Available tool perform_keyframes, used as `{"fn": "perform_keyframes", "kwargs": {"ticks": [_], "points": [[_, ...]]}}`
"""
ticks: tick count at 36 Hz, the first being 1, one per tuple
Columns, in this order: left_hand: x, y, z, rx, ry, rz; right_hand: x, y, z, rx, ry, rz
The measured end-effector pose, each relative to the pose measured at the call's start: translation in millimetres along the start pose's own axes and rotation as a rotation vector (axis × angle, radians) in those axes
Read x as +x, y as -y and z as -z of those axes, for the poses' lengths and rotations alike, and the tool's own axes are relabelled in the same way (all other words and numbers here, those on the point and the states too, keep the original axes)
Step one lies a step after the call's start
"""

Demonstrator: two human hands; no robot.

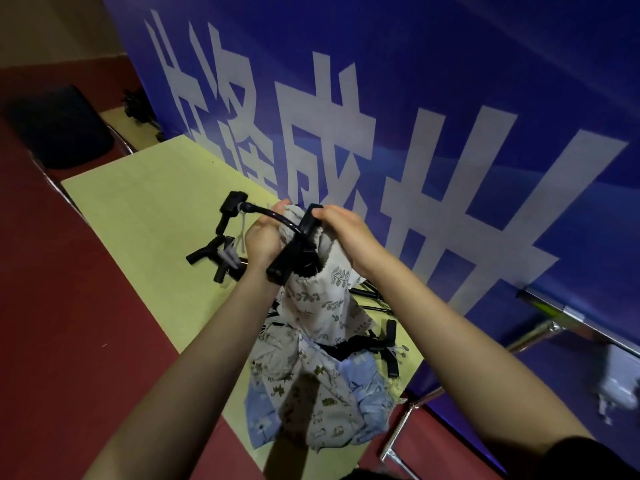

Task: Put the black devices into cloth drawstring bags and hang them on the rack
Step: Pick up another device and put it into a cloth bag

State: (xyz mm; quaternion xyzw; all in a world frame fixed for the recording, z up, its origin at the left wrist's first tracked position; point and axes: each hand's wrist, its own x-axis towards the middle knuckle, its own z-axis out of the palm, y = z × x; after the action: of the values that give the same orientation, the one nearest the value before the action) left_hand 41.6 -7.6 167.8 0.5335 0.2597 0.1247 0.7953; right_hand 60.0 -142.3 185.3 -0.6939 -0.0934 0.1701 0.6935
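Above the yellow-green table (pixel 145 202), between the two raised hands, a black device (pixel 298 251) stands partly inside a cloth drawstring bag (pixel 322 299) printed with leaf sprigs; the device's lower body sits in the bag's gathered mouth, while its curved black neck (pixel 277 216) arches out to the left and ends in a blocky black head (pixel 233 202) clear of the cloth; the left hand (pixel 263 240) is curled round the bag's rim and the device at the left of the opening; the right hand (pixel 341 230) has its fingers bent over the top of the device and the far side of the rim, gripping both; the bag hangs down from the hands toward the table; below it lies a heap of further cloth bags (pixel 311 393), pale ones with small printed figures and a light blue one, touching and overlapping one another; more black devices (pixel 214 258) lie on the table just left of the hands, and another black one (pixel 389 348) lies beside the heap on the right, partly hidden by cloth; a big blue banner (pixel 450 98) with white characters stands along the table's far edge; a dark chair (pixel 59 129) stands on the red floor (pixel 69 323) at the upper left; metal rack tubes (pixel 540 334) show at the right, with something pale and blurred beside them
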Motion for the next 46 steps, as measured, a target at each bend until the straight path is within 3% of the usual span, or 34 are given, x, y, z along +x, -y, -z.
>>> {"fn": "perform_keyframes", "kwargs": {"ticks": [6, 16, 23, 27, 29, 35, 41, 46], "points": [[9, -22, 13, -0.088, -0.091, -0.124, 8, 1, 21, 0.018, -0.218, -0.070], [18, -56, 32, -0.121, 0.031, -0.208, 20, -4, 61, 0.336, -0.495, -0.151], [2, -44, 12, 0.227, 0.205, -0.294, 21, -4, 56, 0.197, -0.318, -0.068], [4, -32, 1, 0.665, 0.358, -0.379, 23, -6, 46, 0.110, -0.278, -0.032], [7, -26, -3, 0.796, 0.353, -0.387, 23, -7, 43, 0.040, -0.260, -0.012], [19, -24, 4, 0.789, 0.321, -0.466, 20, -18, 42, -0.051, -0.192, 0.023], [17, -20, 13, 0.711, 0.279, -0.457, 13, -36, 35, -0.230, 0.027, -0.017], [15, -20, 21, 0.704, 0.239, -0.451, 8, -46, 35, -0.352, 0.039, 0.046]]}}
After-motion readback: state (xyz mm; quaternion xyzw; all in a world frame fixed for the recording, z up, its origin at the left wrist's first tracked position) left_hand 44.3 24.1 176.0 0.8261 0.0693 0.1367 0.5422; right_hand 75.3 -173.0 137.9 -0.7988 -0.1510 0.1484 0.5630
